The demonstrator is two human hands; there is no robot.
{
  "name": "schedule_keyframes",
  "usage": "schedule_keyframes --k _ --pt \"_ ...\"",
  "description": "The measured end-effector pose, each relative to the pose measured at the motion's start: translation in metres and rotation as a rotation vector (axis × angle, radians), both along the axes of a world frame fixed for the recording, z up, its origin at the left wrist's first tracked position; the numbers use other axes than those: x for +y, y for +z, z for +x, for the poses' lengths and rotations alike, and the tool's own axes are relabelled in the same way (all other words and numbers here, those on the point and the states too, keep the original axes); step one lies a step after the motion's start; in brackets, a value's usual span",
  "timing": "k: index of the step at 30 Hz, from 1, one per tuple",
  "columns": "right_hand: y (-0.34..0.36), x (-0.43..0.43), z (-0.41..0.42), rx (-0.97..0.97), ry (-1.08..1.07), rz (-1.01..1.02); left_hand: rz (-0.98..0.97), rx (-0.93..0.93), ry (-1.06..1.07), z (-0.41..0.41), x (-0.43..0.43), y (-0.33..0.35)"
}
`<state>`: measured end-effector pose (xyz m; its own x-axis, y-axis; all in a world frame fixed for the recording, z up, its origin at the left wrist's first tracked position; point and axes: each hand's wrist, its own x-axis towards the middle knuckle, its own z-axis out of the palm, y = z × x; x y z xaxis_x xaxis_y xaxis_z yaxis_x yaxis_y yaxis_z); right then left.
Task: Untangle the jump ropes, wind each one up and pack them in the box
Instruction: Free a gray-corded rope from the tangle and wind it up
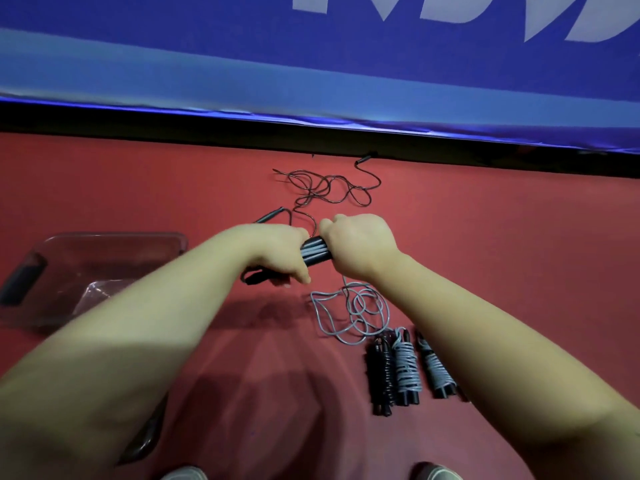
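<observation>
Both hands meet above the red floor on a pair of black handles (316,252) with grey rope wound round them. My left hand (277,252) grips the left end of the handles. My right hand (356,245) grips the right end, and the grey rope (349,306) trails down from it into loose loops on the floor. A dark jump rope (329,188) lies tangled farther out, one handle (270,215) near my left hand. Three wound ropes (407,370) lie side by side at the lower right. The clear plastic box (104,252) sits at the left.
A blue padded banner (311,64) with white lettering runs across the back, a dark gap beneath it. A black lid or handle piece (20,278) is on the box's left end. My shoe tips (436,472) show at the bottom edge.
</observation>
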<state>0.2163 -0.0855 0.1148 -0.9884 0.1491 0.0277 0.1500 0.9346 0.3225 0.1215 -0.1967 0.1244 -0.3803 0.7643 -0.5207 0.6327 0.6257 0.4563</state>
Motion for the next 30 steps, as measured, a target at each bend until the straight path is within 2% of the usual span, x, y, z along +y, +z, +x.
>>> schedule_keyframes --k 3,5,10,15,24,30 --pt "-0.004 0.009 0.003 0.029 -0.005 -0.079 0.077 0.312 -0.074 0.003 0.006 -0.015" --pt "-0.003 0.019 0.005 0.089 -0.023 -0.138 0.097 0.4 -0.091 0.0 0.004 -0.017" --pt "-0.006 0.035 0.01 0.143 -0.076 -0.25 0.07 0.455 -0.11 -0.004 -0.002 -0.021" --pt "-0.01 0.033 0.014 0.039 0.032 -0.302 0.086 0.504 -0.072 -0.007 -0.003 -0.023" --pt "-0.018 0.017 0.007 0.047 -0.102 -0.253 0.094 0.527 -0.059 -0.007 -0.008 -0.026" --pt "-0.019 0.016 0.007 -0.014 -0.071 -0.165 0.206 0.576 -0.135 -0.004 -0.014 -0.036"
